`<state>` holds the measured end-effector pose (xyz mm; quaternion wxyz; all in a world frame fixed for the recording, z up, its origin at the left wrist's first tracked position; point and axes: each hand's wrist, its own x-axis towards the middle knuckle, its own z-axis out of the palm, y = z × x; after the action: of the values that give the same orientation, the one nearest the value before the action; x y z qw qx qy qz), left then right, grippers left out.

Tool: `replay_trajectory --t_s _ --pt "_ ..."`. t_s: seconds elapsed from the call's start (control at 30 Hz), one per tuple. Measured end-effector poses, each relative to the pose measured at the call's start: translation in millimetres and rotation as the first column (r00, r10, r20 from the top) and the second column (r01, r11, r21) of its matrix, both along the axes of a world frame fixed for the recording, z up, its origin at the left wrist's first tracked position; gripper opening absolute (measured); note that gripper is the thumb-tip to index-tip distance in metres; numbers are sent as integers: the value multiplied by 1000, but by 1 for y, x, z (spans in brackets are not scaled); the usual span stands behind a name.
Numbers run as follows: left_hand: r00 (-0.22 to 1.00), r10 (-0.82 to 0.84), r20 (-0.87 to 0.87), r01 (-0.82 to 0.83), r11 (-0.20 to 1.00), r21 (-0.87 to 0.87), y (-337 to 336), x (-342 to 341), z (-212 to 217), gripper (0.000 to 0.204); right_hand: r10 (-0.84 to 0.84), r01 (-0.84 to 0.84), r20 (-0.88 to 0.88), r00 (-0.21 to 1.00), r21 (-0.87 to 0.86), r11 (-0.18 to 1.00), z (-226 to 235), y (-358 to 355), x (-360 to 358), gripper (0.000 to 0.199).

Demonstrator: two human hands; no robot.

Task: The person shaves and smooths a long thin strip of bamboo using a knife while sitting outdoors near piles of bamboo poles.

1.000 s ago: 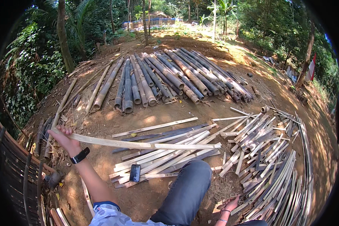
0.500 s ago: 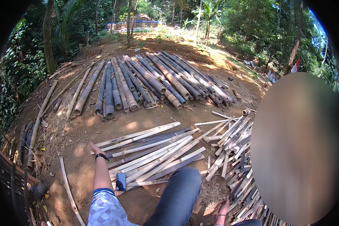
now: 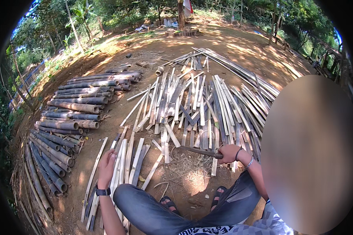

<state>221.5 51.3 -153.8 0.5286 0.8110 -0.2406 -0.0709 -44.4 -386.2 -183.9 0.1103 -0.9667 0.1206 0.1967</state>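
Observation:
My right hand (image 3: 227, 154) is wrapped round the handle of a machete (image 3: 198, 150), whose dark blade points left above the ground in front of my knees. My left hand (image 3: 106, 163), a dark watch on its wrist, is raised with fingers stretched out. It is beside a bundle of split bamboo strips (image 3: 137, 158), pale on one face and dark on the other. Whether its fingers touch a strip I cannot tell. Beyond the blade spreads a large heap of cut bamboo strips (image 3: 192, 94), lying across one another.
Whole bamboo poles (image 3: 74, 107) lie stacked to the left. My bent knees and sandalled feet (image 3: 168, 204) frame a ground patch littered with fine shavings (image 3: 192, 166). Farther off, a tree trunk (image 3: 181, 15) stands with a red and white cloth. A blurred oval hides the right side.
The view has swung right, bringing the strip heap to the middle. My left hand has left the strip ends. My right hand, earlier low beside the heap, is now raised with the machete.

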Motion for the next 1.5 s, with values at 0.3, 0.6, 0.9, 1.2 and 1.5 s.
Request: replay_trajectory --t_s 0.3,0.6,0.9,1.2,1.5 --pt "734 -678 41 454 535 713 -196 -78 -28 53 175 -201 -532 829 9 980 -119 21 -27 28" --pt "637 -770 46 438 411 799 -232 -83 -60 57 170 -176 -450 877 28 984 -85 5 0 28" --pt "644 -763 -54 471 339 815 -221 -81 -66 58 147 -138 -311 939 49 989 -75 0 10 35" --pt "646 -762 -43 468 351 811 -215 -82 -59 58 102 -74 -248 963 119 990 -67 2 12 41" --pt "639 -768 -24 481 375 792 -214 -87 -55 57 55 -28 -172 984 157 987 -82 -1 8 47"
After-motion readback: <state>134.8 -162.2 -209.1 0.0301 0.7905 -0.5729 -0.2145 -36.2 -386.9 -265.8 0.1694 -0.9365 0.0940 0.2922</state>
